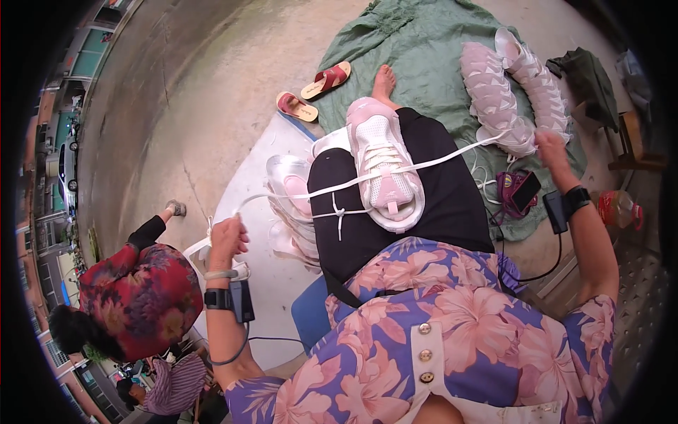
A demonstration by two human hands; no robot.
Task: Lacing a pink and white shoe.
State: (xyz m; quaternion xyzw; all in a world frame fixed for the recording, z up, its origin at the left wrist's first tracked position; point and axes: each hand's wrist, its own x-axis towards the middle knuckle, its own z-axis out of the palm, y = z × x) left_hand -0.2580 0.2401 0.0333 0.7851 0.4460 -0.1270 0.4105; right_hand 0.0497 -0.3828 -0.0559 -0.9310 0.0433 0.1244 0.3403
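On my lap lies a pink and white sneaker [392, 191], toe pointing away from me. A long white shoelace [445, 160] passes through its upper eyelets and stretches out to both sides. At the left, my left hand [227, 239] is closed on one end of it, with a white band around the wrist. My right hand [554, 152] is closed far out to the right, at the other end of the lace; its fingertips show poorly. A thinner white cord with a knot [339, 212] lies across my left thigh beside the shoe.
Stacked pink-white shoes [487, 92] stand on a green sheet [417, 49] at the right. More shoe pieces [293, 205] lie on a white board [244, 169]. Red sandals [326, 80], a purple pouch [510, 187] and an oil bottle [618, 210] are nearby. Another person [141, 297] sits left.
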